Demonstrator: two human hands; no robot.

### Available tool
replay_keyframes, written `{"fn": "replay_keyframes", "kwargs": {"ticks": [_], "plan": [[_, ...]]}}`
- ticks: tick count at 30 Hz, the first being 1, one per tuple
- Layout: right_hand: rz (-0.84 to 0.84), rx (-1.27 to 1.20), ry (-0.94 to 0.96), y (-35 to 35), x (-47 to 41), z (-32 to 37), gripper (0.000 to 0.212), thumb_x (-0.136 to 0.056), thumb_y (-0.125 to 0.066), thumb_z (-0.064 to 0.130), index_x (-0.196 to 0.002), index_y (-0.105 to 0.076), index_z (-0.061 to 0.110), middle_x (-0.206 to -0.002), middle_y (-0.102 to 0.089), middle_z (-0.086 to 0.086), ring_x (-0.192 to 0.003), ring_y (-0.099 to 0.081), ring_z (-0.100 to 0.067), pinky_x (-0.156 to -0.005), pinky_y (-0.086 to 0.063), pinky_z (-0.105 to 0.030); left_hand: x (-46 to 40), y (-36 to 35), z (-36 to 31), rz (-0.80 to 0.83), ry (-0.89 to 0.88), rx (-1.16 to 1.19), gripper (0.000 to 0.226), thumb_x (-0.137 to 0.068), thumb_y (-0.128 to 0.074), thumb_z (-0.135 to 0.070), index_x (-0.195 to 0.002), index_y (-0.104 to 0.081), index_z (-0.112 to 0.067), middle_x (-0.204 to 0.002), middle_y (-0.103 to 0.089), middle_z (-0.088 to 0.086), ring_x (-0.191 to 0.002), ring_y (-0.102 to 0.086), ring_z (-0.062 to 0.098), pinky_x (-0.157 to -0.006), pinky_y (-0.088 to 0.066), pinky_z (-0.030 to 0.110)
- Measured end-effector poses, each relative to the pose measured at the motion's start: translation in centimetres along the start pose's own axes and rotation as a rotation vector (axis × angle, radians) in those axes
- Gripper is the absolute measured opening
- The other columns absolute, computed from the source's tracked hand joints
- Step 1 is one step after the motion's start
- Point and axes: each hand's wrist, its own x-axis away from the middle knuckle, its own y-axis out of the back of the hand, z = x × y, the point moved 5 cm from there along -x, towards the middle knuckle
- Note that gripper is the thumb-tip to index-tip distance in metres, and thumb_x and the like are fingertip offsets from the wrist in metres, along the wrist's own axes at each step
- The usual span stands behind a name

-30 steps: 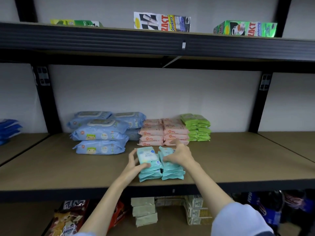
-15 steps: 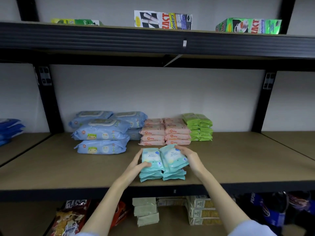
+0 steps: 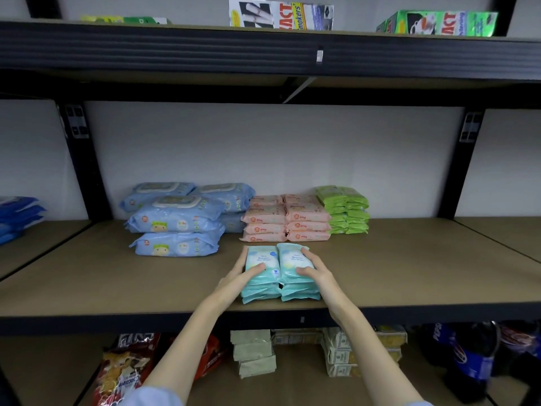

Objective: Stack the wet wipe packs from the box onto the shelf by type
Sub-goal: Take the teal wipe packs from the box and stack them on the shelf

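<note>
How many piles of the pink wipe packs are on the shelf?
2 that I can see. The left pink pile and the right pink pile stand side by side, between the blue packs and the green packs. More could be hidden behind them.

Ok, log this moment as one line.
left hand: holds left teal stack | right hand: holds right teal stack | both on shelf

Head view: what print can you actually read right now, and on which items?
"smokers": white box, top shelf.
"PEPSI": blue bottle, bottom shelf.
"CHOCOLATE": snack bag, bottom shelf.
Teal packs, pink packs, blue packs, green box: print too blurred.
</note>
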Motion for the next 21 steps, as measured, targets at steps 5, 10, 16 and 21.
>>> {"fn": "replay_keyframes", "kwargs": {"ticks": [5, 10, 16, 21], "plan": [[0.047, -0.069, 0.002, 0.3, 0.1, 0.4, 0.080, -0.065, -0.061, 0.042, -0.140, -0.034, 0.033, -0.144, -0.038, 0.007, -0.127, -0.040, -0.013, -0.103, -0.034, -0.028, -0.1, 0.0, 0.0, -0.007, -0.004, 0.019, 0.101, -0.052, -0.060, -0.076, -0.139, -0.013, -0.055, -0.138, -0.039, -0.021, -0.133, -0.036, 0.012, -0.116, -0.022, 0.039], [0.069, -0.240, -0.028, 0.4, -0.1, 0.5, 0.077, -0.083, -0.053, 0.056, -0.148, -0.023, 0.027, -0.149, -0.034, 0.008, -0.129, -0.040, -0.008, -0.112, -0.028, -0.034, -0.8, -0.6, -0.1, -0.001, -0.003, 0.042, 0.105, -0.052, -0.057, -0.074, -0.142, -0.007, -0.051, -0.143, -0.036, -0.017, -0.134, -0.035, 0.015, -0.116, -0.022, 0.040], [0.087, -0.094, -0.072, 0.2, 0.0, 0.1, 0.062, -0.091, -0.048, 0.039, -0.147, -0.022, 0.035, -0.154, -0.021, 0.010, -0.143, -0.018, -0.014, -0.118, -0.012, -0.038, -0.5, -1.6, -2.0, -0.056, -0.133, 0.203, 0.067, -0.096, -0.042, -0.017, -0.148, -0.001, -0.027, -0.131, -0.027, -0.017, -0.117, -0.037, 0.005, -0.096, -0.031, 0.023], [0.073, -0.117, -0.087, 0.2, -0.1, 0.1, 0.062, -0.091, -0.048, 0.024, -0.147, -0.021, 0.031, -0.149, -0.034, 0.003, -0.130, -0.042, -0.018, -0.111, -0.031, -0.033, -0.7, -1.5, -1.8, -0.070, -0.174, 0.197, 0.058, -0.096, -0.031, -0.004, -0.148, -0.014, -0.021, -0.150, -0.026, -0.002, -0.128, -0.034, 0.010, -0.100, -0.029, 0.022]]}}
